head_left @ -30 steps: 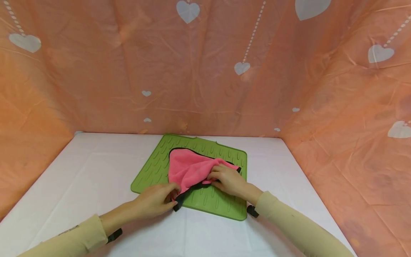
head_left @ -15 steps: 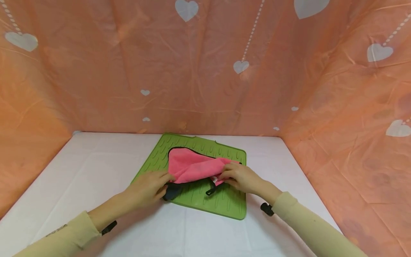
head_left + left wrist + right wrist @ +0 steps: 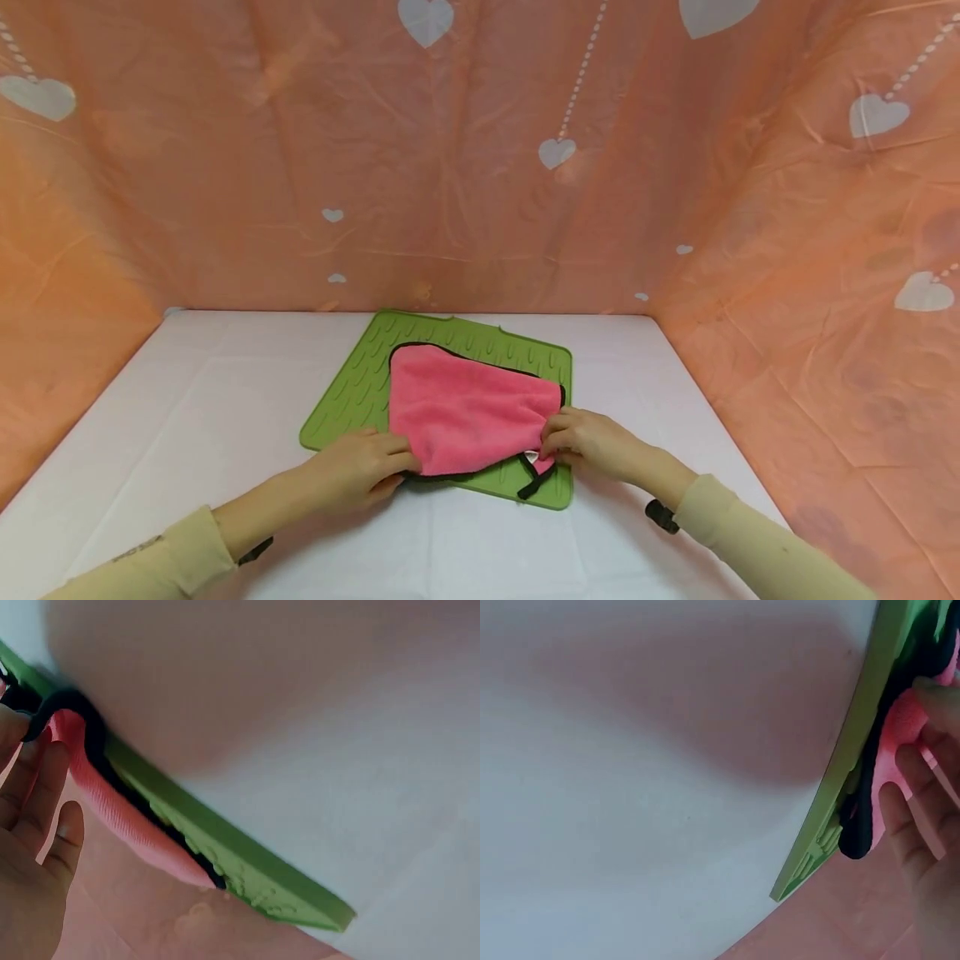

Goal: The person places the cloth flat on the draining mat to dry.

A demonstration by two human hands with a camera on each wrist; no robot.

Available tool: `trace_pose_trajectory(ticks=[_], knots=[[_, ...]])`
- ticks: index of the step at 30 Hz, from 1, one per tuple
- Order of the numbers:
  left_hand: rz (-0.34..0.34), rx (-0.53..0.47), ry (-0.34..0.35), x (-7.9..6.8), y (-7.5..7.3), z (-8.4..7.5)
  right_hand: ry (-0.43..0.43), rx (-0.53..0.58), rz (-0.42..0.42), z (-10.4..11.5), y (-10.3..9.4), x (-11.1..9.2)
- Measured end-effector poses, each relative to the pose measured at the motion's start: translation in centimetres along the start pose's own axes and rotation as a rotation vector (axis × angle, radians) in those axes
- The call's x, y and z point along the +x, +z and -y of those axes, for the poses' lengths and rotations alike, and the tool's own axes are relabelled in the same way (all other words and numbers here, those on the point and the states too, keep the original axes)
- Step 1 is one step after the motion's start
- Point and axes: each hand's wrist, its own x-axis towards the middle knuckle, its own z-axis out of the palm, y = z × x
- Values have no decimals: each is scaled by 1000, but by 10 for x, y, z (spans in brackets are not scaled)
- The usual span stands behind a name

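Observation:
A pink cloth (image 3: 468, 408) with black edging lies spread over a green ridged mat (image 3: 341, 408). My left hand (image 3: 360, 467) pinches the cloth's near left corner; in the left wrist view, thumb and fingers meet at the dark edging (image 3: 94, 739). At the near right corner, my right hand (image 3: 596, 442) pinches the cloth beside a white tag and a black hanging loop (image 3: 536, 482). The right wrist view shows the thumb and fingers of that hand (image 3: 930, 787) around the pink corner, with its other fingers spread along the edge.
Mat and cloth are on a white-covered table (image 3: 225, 400). Behind it and along both sides hangs an orange curtain (image 3: 450, 192) printed with pale hearts. A small black device (image 3: 662, 517) is strapped at the right wrist.
The cloth's folded, bunched near side has been drawn out flat toward the front. My right hand has moved right and nearer with its corner; the left has shifted only slightly.

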Motion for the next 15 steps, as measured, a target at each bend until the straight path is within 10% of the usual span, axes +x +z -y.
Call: trace_pose_trajectory(ticks=[8,15], knots=[[134,-176,-133,-2,-3,-5,170,106,-43,8,-2,-6],[81,-336,-495,-1,-16,19,400,252,-182,10,-4,-9]])
